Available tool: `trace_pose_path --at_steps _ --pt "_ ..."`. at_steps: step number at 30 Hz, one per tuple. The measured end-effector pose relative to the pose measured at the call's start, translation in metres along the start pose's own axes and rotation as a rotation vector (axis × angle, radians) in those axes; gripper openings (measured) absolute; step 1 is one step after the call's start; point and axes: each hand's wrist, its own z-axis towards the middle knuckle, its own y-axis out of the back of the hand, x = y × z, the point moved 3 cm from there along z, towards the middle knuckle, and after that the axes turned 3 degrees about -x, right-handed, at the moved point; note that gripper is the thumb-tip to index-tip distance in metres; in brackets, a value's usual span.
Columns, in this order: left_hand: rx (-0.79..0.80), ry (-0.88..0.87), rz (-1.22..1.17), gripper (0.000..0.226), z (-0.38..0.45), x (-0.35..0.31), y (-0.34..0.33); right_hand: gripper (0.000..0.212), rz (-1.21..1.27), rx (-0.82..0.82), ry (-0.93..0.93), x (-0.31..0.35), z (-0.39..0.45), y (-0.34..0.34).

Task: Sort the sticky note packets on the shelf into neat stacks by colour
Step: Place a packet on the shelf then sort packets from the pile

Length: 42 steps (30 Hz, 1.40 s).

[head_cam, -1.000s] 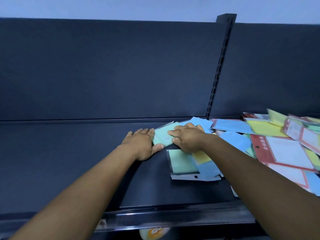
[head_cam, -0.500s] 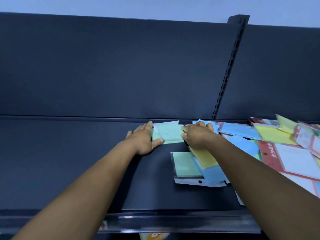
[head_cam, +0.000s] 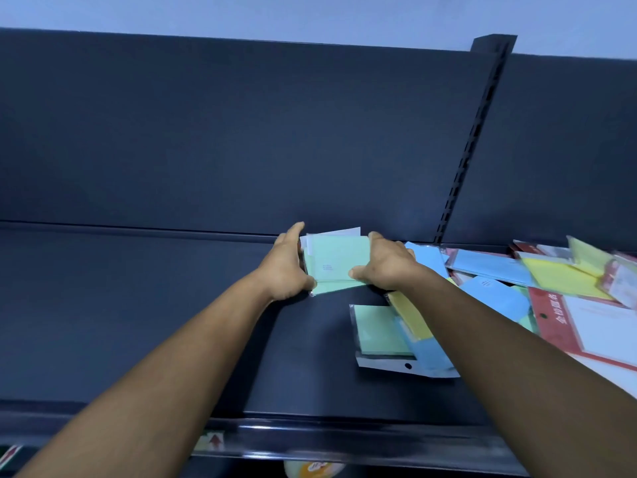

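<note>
Green packets, light and slippery in plastic sleeves, sit squeezed between left hand and right hand; both grips hold their side edges.

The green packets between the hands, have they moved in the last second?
Yes. The green packets slid left and back toward the shelf's rear wall, away from the slotted post.

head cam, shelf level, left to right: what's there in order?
left hand → green stack held between both hands → right hand → blue packet → yellow packet → red-framed packet. The green, yellow and blue packets nearer the shelf edge overlap, so they are left out.
</note>
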Motion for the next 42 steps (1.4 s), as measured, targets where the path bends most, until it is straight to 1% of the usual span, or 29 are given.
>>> trace_pose_path --at_steps 2,3,4,6,7,8,9,12,16,18,22,25,30,35,39,42 --pt "-0.033 0.005 -0.051 0.103 -0.005 0.000 0.005 0.058 0.125 -0.031 -0.039 0.000 -0.001 0.001" --pt "-0.052 0.017 -0.087 0.094 -0.008 0.001 0.008 0.056 0.204 -0.046 -0.045 0.000 -0.002 0.002" --pt "-0.073 0.029 -0.121 0.077 -0.010 0.003 0.011 0.052 0.283 -0.062 -0.036 0.001 -0.002 0.002" --pt "-0.121 0.054 -0.135 0.034 -0.017 0.007 0.018 0.035 0.407 -0.087 0.005 0.004 -0.005 0.005" --pt "-0.152 0.078 -0.148 0.020 -0.020 0.010 0.023 0.025 0.455 -0.099 0.029 0.006 -0.006 0.007" --pt "-0.188 0.107 -0.181 0.011 -0.022 0.015 0.028 0.016 0.495 -0.106 0.047 0.008 -0.007 0.008" --pt "-0.226 0.133 -0.223 0.007 -0.026 0.019 0.034 0.014 0.526 -0.114 0.064 0.011 -0.008 0.010" --pt "-0.372 0.190 -0.323 0.014 -0.039 0.036 0.058 0.022 0.569 -0.115 0.097 0.022 -0.009 0.010" --pt "-0.561 0.247 -0.368 0.020 -0.067 0.057 0.095 0.025 0.571 -0.042 0.164 0.056 -0.018 0.002" --pt "-0.595 0.249 -0.370 0.021 -0.083 0.066 0.114 0.027 0.574 -0.016 0.196 0.079 -0.025 -0.004" --pt "-0.653 0.246 -0.389 0.020 -0.115 0.090 0.156 0.024 0.571 0.006 0.250 0.135 -0.043 -0.015" --pt "-0.647 0.221 -0.387 0.020 -0.135 0.111 0.186 0.027 0.557 -0.015 0.276 0.178 -0.056 -0.025" --pt "-0.624 0.179 -0.380 0.023 -0.169 0.153 0.244 0.026 0.532 0.002 0.327 0.265 -0.079 -0.053" --pt "-0.528 0.164 -0.372 0.026 -0.188 0.193 0.294 0.020 0.576 0.045 0.343 0.343 -0.096 -0.087" --pt "-0.470 0.152 -0.351 0.034 -0.190 0.217 0.325 0.017 0.579 0.049 0.306 0.383 -0.098 -0.106" --pt "-0.451 0.143 -0.313 0.021 -0.180 0.235 0.340 0.024 0.568 0.040 0.286 0.407 -0.090 -0.113"
